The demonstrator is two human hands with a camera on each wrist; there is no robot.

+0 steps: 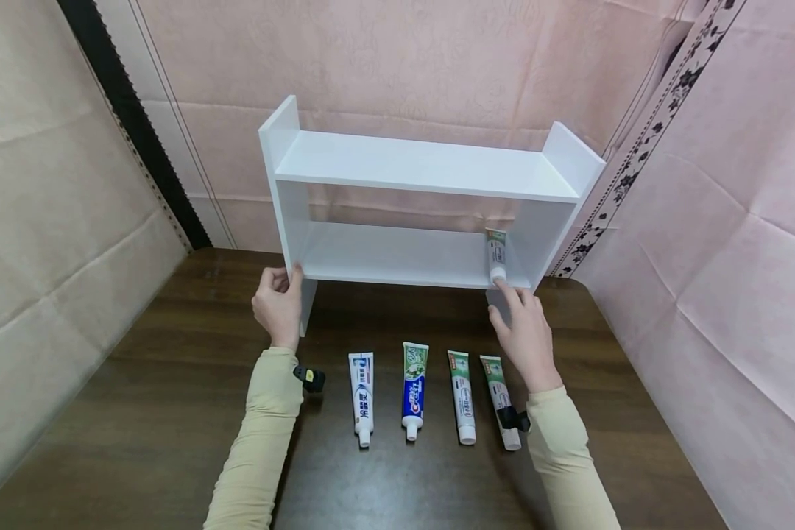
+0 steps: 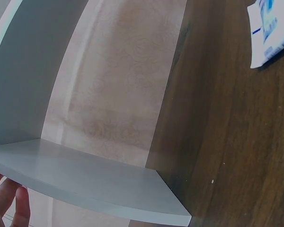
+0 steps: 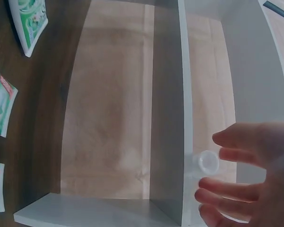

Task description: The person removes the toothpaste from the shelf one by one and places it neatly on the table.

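Note:
A white two-tier shelf (image 1: 404, 254) stands on the table. My left hand (image 1: 280, 305) grips its left side panel near the lower board; in the left wrist view a few fingers (image 2: 21, 208) show on the panel's outer side. At the right end of the lower board lies a green-and-white toothpaste tube (image 1: 496, 254), its white cap (image 3: 208, 162) facing front. My right hand (image 1: 525, 335) is at that cap, fingers spread and fairly straight, fingertips right by the board's front edge. In the right wrist view the cap shows between the fingers.
Several toothpaste tubes lie in a row before the shelf: a blue-and-white tube (image 1: 362, 397), a green-and-blue tube (image 1: 414, 390), a green-and-white tube (image 1: 461, 397) and another green-and-white tube (image 1: 497, 386) partly under the right wrist's camera. Pale cloth (image 1: 424, 66) hangs behind and beside the brown table (image 1: 172, 383).

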